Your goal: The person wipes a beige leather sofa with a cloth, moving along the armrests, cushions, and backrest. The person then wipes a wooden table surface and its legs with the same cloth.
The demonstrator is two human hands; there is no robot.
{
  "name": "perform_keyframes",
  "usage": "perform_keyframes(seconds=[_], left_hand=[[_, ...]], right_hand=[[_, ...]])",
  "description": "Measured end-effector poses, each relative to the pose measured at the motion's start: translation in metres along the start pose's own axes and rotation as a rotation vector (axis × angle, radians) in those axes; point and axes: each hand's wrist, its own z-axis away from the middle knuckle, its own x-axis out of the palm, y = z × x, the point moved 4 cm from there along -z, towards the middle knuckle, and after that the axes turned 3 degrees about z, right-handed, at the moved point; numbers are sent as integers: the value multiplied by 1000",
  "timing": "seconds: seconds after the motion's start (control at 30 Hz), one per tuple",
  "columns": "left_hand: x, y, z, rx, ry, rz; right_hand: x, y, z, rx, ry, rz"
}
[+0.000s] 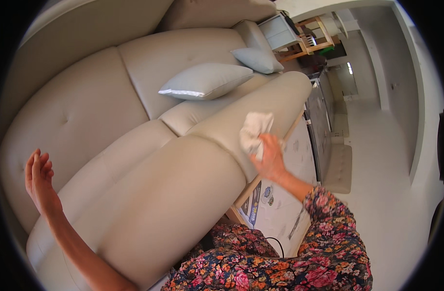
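My right hand (271,157) grips a crumpled white cloth (255,127), which lies against the rounded top of a beige upholstered sofa section (171,185). That hand is slightly blurred, and the cloth sits just beyond the seam between two padded sections. At the left, my left hand (42,183) holds nothing; its fingers are loosely bent, over the beige padding. Whether it touches the surface I cannot tell. Two light grey cushions, a larger one (211,80) and a smaller one (259,60), rest farther along the sofa seat.
Beside the sofa, a white mattress (280,203) bears printed labels, and a wooden edge (245,191) runs along the gap. More mattresses (318,105) stand beyond it. A wooden chair frame (314,34) and a white box-like cabinet (279,32) are at the far end. Pale floor (374,174) extends rightward.
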Motion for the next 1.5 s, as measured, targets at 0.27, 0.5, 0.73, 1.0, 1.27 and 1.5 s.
perform_keyframes(seconds=[0.27, 0.5, 0.73, 1.0, 1.27, 1.5], left_hand=[[26, 13, 8, 175, -129, -322], [44, 43, 119, 179, -227, -431], [62, 32, 248, 52, -225, -321], [-35, 27, 256, 591, -32, -884], [-59, 23, 256, 647, 3, -955], [-58, 42, 262, 606, -18, -922]], right_hand=[[-4, -32, 38, -49, 157, -248], [-14, 20, 19, 62, 352, -238], [-13, 45, -2, 76, 466, -151], [-12, 113, -27, 190, 525, 15], [-3, 158, -46, 288, 421, 143], [-11, 46, -31, -4, 307, -36]])
